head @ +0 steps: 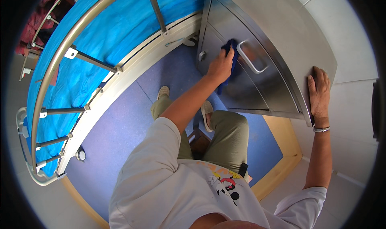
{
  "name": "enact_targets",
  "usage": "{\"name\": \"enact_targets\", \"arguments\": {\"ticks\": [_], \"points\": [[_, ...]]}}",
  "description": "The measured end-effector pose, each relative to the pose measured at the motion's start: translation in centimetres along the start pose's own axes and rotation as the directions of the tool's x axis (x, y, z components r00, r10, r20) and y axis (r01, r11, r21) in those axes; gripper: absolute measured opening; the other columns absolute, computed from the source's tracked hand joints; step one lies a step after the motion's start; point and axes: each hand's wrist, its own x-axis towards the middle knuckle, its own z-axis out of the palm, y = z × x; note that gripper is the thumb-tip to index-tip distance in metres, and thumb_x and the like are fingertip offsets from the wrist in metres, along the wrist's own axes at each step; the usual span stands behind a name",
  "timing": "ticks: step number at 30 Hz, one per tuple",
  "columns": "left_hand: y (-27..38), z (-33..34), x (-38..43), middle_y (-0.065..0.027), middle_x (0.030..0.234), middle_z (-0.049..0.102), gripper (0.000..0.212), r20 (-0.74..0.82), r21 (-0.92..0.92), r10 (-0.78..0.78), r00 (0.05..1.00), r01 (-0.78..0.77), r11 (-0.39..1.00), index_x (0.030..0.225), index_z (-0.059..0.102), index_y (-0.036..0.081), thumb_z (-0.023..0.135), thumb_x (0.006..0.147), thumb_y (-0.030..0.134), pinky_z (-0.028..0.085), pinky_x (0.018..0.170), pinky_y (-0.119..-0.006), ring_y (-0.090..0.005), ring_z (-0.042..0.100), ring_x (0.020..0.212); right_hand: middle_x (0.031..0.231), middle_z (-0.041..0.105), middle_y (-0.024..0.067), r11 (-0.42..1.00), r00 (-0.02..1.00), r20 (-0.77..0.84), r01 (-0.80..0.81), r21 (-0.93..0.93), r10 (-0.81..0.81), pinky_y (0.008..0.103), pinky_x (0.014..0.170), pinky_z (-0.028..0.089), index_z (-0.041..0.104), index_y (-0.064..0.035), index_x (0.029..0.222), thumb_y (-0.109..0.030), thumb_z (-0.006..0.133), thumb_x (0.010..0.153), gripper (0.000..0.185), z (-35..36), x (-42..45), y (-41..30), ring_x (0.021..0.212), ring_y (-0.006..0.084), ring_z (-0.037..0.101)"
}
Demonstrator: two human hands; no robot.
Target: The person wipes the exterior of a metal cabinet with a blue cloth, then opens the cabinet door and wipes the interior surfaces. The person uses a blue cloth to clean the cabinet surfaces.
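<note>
My left hand (221, 65) holds a bunched dark blue cloth (234, 63) against the front of a stainless steel cabinet (220, 16), just left of its metal bar handle (248, 60). Part of the cloth hangs down below the hand. A small round lock or knob (202, 56) sits further left on the cabinet front. My right hand (319, 92), with a metal bracelet at the wrist, rests on the right end of the cabinet's top (289, 27), fingers spread along its edge.
A bed with blue covering (99, 63) and a metal side rail (57, 60) curves along the left; a caster (80, 155) stands below. Another person in red (34, 27) is beyond it. A small brown stool (200, 144) is between my legs. Tiled wall (352, 48) stands right.
</note>
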Motion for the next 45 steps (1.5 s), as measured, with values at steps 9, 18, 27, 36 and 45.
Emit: {"name": "enact_targets", "arguments": {"ticks": [9,18,27,36,45], "points": [[0.8,-7.3,5.9,-0.0165,0.092,0.043,0.051,-0.153,0.26,0.28,0.948,-0.235,0.936,0.124,0.045,0.017,0.051,0.076,0.002,0.049,0.067,-0.042,-0.0339,0.054,0.079,0.116,0.05,0.0153,1.0,1.0,-0.003,-0.011,0.012,0.011,0.0395,0.092,0.037,0.05,-0.0039,0.116,-0.027,0.049,0.088,0.037,-0.1,0.0,-0.2,0.107,0.0338,0.045],[-0.7,-0.9,1.7,-0.0177,0.096,0.044,0.048,-0.123,0.028,0.095,0.988,-0.092,0.995,0.124,0.044,0.011,0.051,0.077,0.005,0.048,0.07,-0.043,-0.0369,0.053,0.086,0.115,0.05,0.0146,1.0,1.0,-0.001,0.001,-0.002,-0.001,0.0388,0.091,0.038,0.05,-0.0044,0.116,-0.028,0.049,0.088,0.037,0.0,0.1,-0.1,0.105,0.0332,0.045],[4.5,-0.6,-0.8,-0.0178,0.097,0.046,0.042,-0.048,-0.022,0.125,0.991,-0.126,0.992,0.116,0.043,0.006,0.057,0.078,0.012,0.05,0.061,-0.043,-0.0344,0.057,0.075,0.115,0.05,0.0157,1.0,1.0,0.006,-0.016,0.002,0.016,0.0399,0.091,0.037,0.05,-0.0035,0.115,-0.028,0.048,0.088,0.036,-0.3,0.1,-0.3,0.105,0.0343,0.045],[6.0,-0.4,-0.8,-0.0204,0.101,0.048,0.046,-0.106,-0.224,-0.095,0.99,0.07,0.972,0.119,0.038,0.003,0.055,0.078,0.012,0.049,0.068,-0.045,-0.0386,0.056,0.08,0.116,0.05,0.0151,1.0,1.0,0.003,-0.017,-0.016,0.017,0.0395,0.091,0.038,0.05,-0.0045,0.116,-0.028,0.049,0.088,0.037,-0.1,0.1,-0.3,0.105,0.0337,0.045],[6.9,0.2,-2.9,-0.0179,0.099,0.048,0.046,0.022,-0.144,0.161,0.987,-0.157,0.977,0.121,0.041,0.011,0.057,0.078,0.012,0.051,0.062,-0.042,-0.0356,0.057,0.077,0.115,0.051,0.0139,1.0,1.0,-0.009,-0.017,0.004,0.017,0.0395,0.09,0.038,0.05,-0.0054,0.115,-0.029,0.049,0.088,0.036,0.1,0.1,0.1,0.104,0.0336,0.046]]}}
